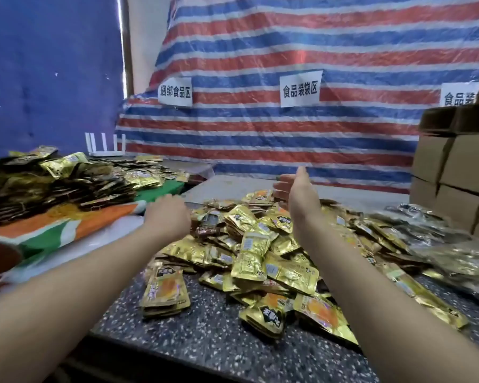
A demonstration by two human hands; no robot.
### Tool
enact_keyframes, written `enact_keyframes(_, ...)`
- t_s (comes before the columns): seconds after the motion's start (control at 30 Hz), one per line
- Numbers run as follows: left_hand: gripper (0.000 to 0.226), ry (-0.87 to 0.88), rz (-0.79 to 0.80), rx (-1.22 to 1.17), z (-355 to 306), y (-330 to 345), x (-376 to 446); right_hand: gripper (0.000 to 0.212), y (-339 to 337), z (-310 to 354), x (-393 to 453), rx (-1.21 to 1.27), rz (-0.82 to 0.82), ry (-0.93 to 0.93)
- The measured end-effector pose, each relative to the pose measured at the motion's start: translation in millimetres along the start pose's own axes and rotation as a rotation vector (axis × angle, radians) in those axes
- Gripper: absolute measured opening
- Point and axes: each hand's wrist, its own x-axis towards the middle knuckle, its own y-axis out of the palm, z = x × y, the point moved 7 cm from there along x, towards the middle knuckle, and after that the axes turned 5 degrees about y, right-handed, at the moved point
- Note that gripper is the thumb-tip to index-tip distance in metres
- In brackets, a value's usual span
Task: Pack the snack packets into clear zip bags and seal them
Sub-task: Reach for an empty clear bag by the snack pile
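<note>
Big heap of gold snack packets [263, 252] sits mid-frame on a dark speckled counter [205, 335], with a small separate stack [165, 293] of them at lower centre. Filled clear zip bags [437, 244] lie at the right edge of the heap, packets visible inside them. Both arms reach out over the heap: right hand [295, 189] is up on edge, fingers straight, holding nothing. Left hand [168, 214] hangs knuckles-up over the heap's left side; fingers are hidden, so can't tell if it's gripping anything. Another packet pile [53, 183] sits at left on a striped cloth [53, 230]. Cardboard boxes [454, 172] stacked at right, contents not visible.
</note>
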Motion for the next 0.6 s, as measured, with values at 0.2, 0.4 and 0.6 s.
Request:
enact_keyframes(0.2, 0.045, -0.279, 0.354, 0.046, 91, 65, -19, 0.06, 30, -17, 5, -0.04, 0.078, 0.064)
enact_keyframes(0.4, 0.053, -0.314, 0.463, 0.064, 111, 96, -33, 0.065, 40, -17, 17, -0.066, 0.085, 0.064)
enact_keyframes(0.6, 0.022, -0.192, 0.413, 0.175, 102, 85, -32, 0.067, 38, -17, 25, -0.103, 0.077, 0.079)
